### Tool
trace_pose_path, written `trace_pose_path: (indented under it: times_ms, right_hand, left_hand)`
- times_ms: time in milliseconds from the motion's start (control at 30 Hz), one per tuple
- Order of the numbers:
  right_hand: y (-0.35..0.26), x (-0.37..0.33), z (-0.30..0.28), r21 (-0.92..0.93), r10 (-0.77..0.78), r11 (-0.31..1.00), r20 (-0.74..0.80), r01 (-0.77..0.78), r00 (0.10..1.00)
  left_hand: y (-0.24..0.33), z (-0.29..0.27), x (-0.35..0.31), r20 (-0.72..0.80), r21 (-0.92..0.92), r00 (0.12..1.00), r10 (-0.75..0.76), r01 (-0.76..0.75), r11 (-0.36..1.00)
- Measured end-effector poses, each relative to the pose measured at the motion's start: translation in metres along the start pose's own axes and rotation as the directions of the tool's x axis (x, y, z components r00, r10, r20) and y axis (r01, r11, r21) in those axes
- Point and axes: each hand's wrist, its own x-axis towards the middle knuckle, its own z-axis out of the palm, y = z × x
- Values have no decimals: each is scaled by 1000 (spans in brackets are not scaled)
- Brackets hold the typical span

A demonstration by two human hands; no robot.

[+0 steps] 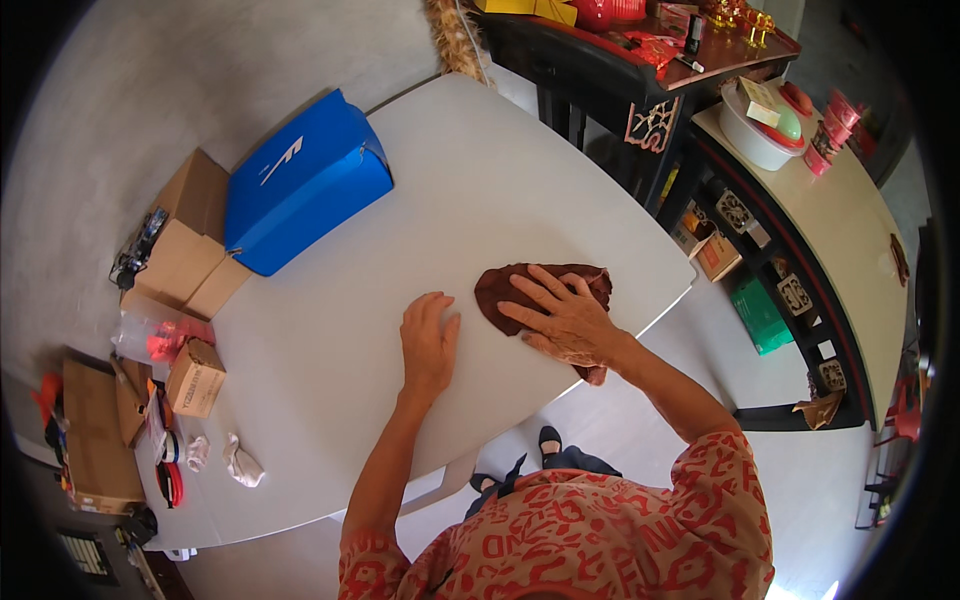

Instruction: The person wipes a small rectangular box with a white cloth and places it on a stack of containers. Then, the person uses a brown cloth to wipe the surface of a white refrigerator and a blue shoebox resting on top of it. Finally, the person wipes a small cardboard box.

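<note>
A dark brown cloth (497, 290) lies crumpled on the white table (440, 180), near its right edge. My right hand (572, 325) rests flat on top of it with the fingers spread, covering its middle; a bit of the cloth shows past the wrist. To the left of the cloth, my left hand (428, 340) is at the tabletop, holding nothing. Its fingers are loosely bent, with the thumb apart from them.
A blue box (310, 185) and brown cartons (190, 240) stand at the table's left. Nearer are a small carton (196, 378), a plastic bag (160, 335) and crumpled pale cloths (242, 462). Beyond the right edge stands a long cabinet (850, 230) carrying a white tub (755, 140).
</note>
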Motion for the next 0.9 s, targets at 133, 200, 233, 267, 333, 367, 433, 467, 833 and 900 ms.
trace_pose_path:
  times_ms: [133,200,233,267,333,367,433,467,833,900]
  right_hand:
    - [34,28,3,-42,65,997,39,-63,997]
    - [65,48,8,-83,133,988,56,-128,990]
    - [82,57,12,-107,167,981,72,-159,983]
    - [98,65,18,-147,198,971,64,-187,978]
    - [124,81,29,-225,250,944,13,-241,968]
    - [135,89,31,-225,312,929,51,-293,949]
    - [154,107,30,-227,434,887,114,-402,894]
    - [162,113,28,-228,473,869,124,-439,872]
    - [88,-16,-4,-350,422,836,-81,-422,903]
    - [57,-47,-25,-345,473,822,-28,-453,881]
  left_hand:
    - [17,1,-2,196,194,981,-1,-37,980]
    - [20,1,0,266,239,962,-60,-6,971]
    - [21,1,2,298,259,951,-88,8,966]
    - [22,0,3,304,252,948,-94,16,967]
    - [22,-1,5,312,241,944,-108,31,970]
    - [22,-1,5,310,232,945,-106,33,972]
    - [23,-2,6,297,217,950,-97,32,976]
    - [22,-2,6,288,215,954,-86,23,976]
    - [4,9,-5,186,207,983,-10,-30,978]
    - [4,8,-7,177,202,984,-2,-35,979]
